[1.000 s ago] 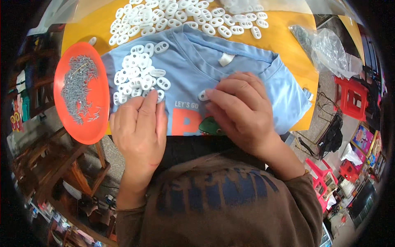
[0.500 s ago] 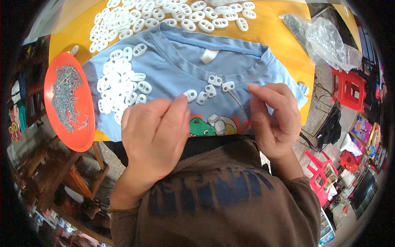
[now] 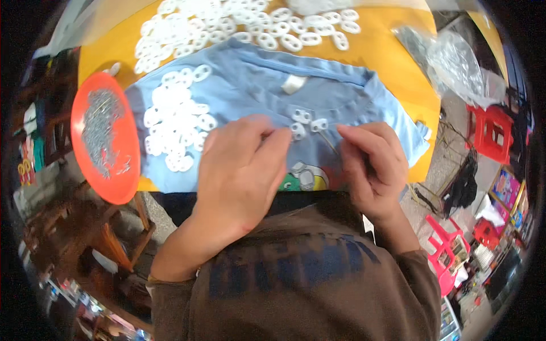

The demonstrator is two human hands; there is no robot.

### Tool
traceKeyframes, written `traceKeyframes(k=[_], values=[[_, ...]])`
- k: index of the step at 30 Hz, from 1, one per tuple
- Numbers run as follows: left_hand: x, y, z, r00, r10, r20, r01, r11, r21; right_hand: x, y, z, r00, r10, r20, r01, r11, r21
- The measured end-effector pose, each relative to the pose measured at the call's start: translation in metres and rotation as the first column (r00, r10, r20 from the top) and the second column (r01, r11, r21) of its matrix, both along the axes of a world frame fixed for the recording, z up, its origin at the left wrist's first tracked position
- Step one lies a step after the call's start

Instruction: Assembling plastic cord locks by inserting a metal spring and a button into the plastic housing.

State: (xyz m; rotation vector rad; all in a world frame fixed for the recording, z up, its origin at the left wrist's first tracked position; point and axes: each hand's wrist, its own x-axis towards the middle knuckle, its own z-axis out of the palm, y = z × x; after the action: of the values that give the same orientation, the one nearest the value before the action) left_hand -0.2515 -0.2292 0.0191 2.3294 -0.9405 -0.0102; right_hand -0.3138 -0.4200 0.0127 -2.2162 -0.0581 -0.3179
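Observation:
My left hand [image 3: 242,165], slightly blurred, reaches over the blue T-shirt [image 3: 250,79] with its fingers drawn together; what they hold, if anything, is hidden. Close to its fingertips lie a few small white two-holed plastic pieces [image 3: 297,131], like cord stoppers. From one of these pieces [image 3: 319,124], a thin stick [image 3: 328,141] points down toward my right hand [image 3: 375,167]. That hand is curled above the shirt, its palm side turned inward, and anything inside its fingers cannot be made out. A heap of white oval two-holed pieces [image 3: 173,116] rests on the shirt's left side.
A red oval dish [image 3: 126,170] of small metal springs or pins [image 3: 99,131] stands at the left. More white ovals [image 3: 199,28] spread over the yellow tabletop [image 3: 398,68] at the back. A clear plastic bag [image 3: 455,59] hangs at the right edge, above a red stool [image 3: 492,133].
My left hand has moved right and slightly up, over where loose white pieces showed. My right hand stays curled in nearly the same place. The whole view has shifted slightly.

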Motion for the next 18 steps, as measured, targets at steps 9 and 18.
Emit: traceKeyframes(k=[9,18], values=[[-0.003,-0.005,0.003,0.999,-0.020,0.037,0.020,1.000,0.010,-0.001,0.011,0.005,0.999,-0.033,-0.014,0.032,0.996,-0.085],[0.002,0.001,-0.008,0.978,-0.055,0.201,0.059,0.998,-0.014,0.002,0.017,0.003,1.000,-0.022,0.003,0.022,0.974,-0.225]])
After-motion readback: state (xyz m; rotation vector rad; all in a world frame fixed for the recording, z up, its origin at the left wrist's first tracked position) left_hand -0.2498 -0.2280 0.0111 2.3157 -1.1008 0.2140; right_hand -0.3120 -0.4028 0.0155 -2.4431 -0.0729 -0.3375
